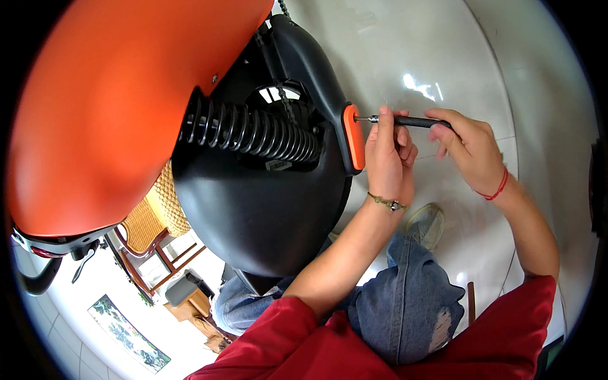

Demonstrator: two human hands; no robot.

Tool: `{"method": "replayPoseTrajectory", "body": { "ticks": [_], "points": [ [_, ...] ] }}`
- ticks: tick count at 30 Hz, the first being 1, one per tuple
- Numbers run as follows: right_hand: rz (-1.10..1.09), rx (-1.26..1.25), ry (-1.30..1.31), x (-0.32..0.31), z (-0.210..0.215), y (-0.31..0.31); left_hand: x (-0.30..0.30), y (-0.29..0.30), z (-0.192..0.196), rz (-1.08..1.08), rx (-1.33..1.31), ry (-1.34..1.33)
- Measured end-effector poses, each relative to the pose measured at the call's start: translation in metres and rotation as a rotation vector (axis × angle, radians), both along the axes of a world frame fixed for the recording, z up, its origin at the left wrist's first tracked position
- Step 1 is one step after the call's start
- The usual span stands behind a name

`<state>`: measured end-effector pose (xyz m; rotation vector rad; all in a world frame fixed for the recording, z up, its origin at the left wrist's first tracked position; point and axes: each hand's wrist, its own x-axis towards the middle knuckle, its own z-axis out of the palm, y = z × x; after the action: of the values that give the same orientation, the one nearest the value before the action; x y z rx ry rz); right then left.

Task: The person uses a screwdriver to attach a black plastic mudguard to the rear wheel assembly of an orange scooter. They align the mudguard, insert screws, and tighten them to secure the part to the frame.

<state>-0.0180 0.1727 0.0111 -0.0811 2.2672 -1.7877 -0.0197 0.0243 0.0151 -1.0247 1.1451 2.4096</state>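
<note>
A screwdriver with a black handle and metal shaft is held level, its tip against the upper part of an orange oblong trim piece. My left hand pinches it near the front of the handle, some fingers curled behind. At the rear end of the handle, my right hand grips with thumb and fingers. The trim piece sits on the black cover of an orange motor scooter. Whether a screw is under the tip is too small to tell.
Beside the black rear fender runs a coil-spring shock absorber, and a chain shows behind it. My bent knee in jeans is below my hands. A wooden chair and a wall picture appear at lower left.
</note>
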Motion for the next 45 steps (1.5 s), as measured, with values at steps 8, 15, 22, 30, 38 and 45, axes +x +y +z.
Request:
{"method": "replayPoseTrajectory", "body": {
  "ticks": [8, 15, 22, 30, 38, 45],
  "points": [
    [-0.085, -0.722, -0.88, 0.021, -0.001, -0.005, 0.017, -0.012, -0.017, -0.046, 0.069, 0.095],
    [-0.184, -0.46, -0.293, 0.002, -0.004, 0.001, 0.003, 0.003, 0.001, -0.113, 0.142, 0.063],
    [-0.169, -0.426, -0.355, -0.013, 0.002, 0.001, 0.011, -0.001, 0.019, -0.181, -0.031, 0.036],
    [-0.213, -0.637, -0.104, -0.078, -0.004, -0.04, 0.09, -0.043, 0.049, -0.642, -0.236, -0.051],
    [-0.188, -0.05, 0.032, -0.14, -0.024, -0.125, 0.106, -0.089, 0.129, -0.921, -0.473, 0.314],
    [0.05, -0.066, -0.213, -0.186, -0.023, -0.154, 0.094, -0.173, 0.181, -0.523, -1.488, 1.037]
  ]
}}
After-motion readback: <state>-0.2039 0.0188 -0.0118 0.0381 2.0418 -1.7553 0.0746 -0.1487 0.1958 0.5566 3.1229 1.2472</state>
